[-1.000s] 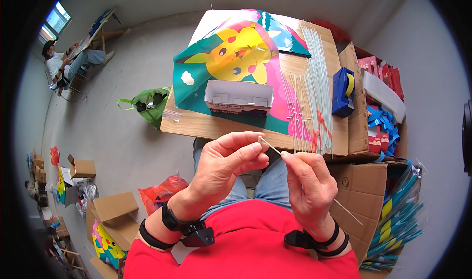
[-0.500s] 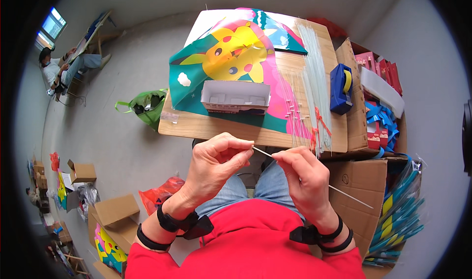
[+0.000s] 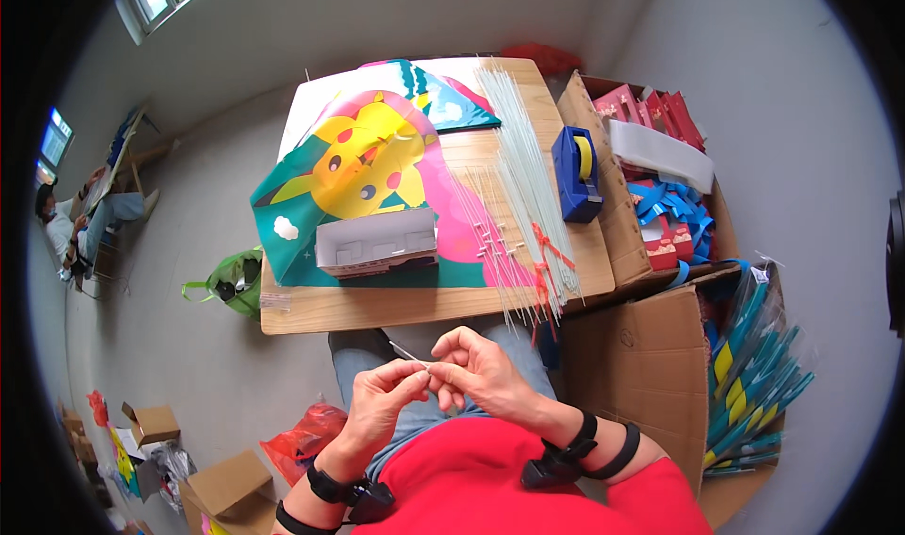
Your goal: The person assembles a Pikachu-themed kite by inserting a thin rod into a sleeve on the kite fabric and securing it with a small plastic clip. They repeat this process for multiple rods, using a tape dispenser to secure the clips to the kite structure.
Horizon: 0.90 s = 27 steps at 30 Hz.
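Above my lap, just in front of the table, my left hand [image 3: 385, 405] and my right hand [image 3: 485, 377] meet with fingertips pinched together. Between them is a thin pale rod [image 3: 407, 352]; one end sticks out up and to the left past the fingers. The rest of it is hidden by the hands. On the wooden table [image 3: 377, 311] lies a printed sheet [image 3: 377, 163] with a yellow cartoon figure. An open small white box [image 3: 377, 238] sits on the sheet. To its right lie thin rods with white ends [image 3: 490, 243] and a bundle of pale rods [image 3: 528, 167] tied with red string.
A blue tape dispenser [image 3: 577, 177] stands at the table's right edge. Cardboard boxes [image 3: 641, 365] with red packs, blue ribbon and wrapped teal pieces [image 3: 745, 394] crowd the right. Green [image 3: 236, 285] and red bags [image 3: 304, 436] lie left. Another person [image 3: 71, 229] sits far left.
My hands have come together, the right one moving left and turning. The rod now points up and left instead of trailing down right. The whole view has shifted.
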{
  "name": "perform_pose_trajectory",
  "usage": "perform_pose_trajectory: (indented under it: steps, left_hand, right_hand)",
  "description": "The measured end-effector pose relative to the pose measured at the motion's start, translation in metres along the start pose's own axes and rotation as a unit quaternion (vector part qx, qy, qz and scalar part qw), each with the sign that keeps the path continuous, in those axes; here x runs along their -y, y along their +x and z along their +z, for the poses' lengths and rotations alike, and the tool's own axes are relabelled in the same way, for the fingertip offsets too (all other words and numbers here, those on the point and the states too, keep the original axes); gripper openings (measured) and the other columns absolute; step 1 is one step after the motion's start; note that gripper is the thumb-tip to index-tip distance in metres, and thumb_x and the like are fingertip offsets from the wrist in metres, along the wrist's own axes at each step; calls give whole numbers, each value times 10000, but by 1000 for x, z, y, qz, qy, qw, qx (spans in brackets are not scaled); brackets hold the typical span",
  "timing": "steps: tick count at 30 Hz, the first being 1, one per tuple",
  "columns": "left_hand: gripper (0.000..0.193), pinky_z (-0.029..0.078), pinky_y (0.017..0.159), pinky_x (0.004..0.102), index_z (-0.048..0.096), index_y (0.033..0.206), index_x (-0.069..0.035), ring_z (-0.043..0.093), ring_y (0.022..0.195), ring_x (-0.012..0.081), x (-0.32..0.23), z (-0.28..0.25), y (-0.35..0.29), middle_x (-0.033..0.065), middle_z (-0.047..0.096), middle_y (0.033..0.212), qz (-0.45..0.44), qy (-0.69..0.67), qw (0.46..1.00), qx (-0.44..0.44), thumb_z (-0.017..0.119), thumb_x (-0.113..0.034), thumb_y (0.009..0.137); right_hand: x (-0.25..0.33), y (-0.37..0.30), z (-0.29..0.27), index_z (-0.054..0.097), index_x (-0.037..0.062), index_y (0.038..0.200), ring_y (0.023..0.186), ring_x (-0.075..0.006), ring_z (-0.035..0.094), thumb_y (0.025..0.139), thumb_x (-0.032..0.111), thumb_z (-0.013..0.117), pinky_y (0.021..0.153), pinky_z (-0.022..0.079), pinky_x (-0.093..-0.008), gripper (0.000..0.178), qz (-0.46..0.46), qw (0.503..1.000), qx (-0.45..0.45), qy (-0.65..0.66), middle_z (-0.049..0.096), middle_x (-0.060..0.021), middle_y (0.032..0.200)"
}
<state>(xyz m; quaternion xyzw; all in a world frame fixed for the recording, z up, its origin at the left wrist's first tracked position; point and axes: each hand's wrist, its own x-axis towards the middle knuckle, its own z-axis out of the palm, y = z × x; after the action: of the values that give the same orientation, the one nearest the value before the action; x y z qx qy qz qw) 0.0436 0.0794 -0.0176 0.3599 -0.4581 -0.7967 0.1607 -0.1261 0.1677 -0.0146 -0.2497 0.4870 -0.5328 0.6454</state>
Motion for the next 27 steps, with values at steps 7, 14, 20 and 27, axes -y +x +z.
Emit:
perform_pose_trajectory:
  steps: [7,14,20,27]
  left_hand:
    - [171,536,678,252,646,1069,4,616,725,89,-8,-43,35,44,649,883,96,-102,980,-139,617,-79,923]
    - [226,517,677,225,676,1065,14,632,738,94,22,28,74,43,677,884,-6,49,999,14,675,-142,901]
    - [460,515,737,239,496,1331,8,638,827,110,31,29,109,75,643,1068,61,49,996,-40,634,-186,937]
    - [284,523,774,248,607,1194,0,643,837,122,43,-42,83,93,684,1018,-4,126,989,-73,582,-151,955]
  right_hand:
    - [-32,-77,-61,603,-29,1018,658,-122,639,924,98,609,588,498,-234,158,-53,956,-91,-273,647,-93,823]
    - [-40,-50,-61,703,15,943,701,-140,589,849,45,676,604,455,-264,102,-171,884,-254,-352,611,-72,773]
    - [-46,5,-89,685,2,876,621,-103,543,829,58,700,573,439,-254,74,-162,877,-355,-279,613,-52,756]
    - [-41,75,-156,653,0,1016,845,-246,612,798,136,727,764,490,-365,267,-162,738,-398,-520,635,-121,954]
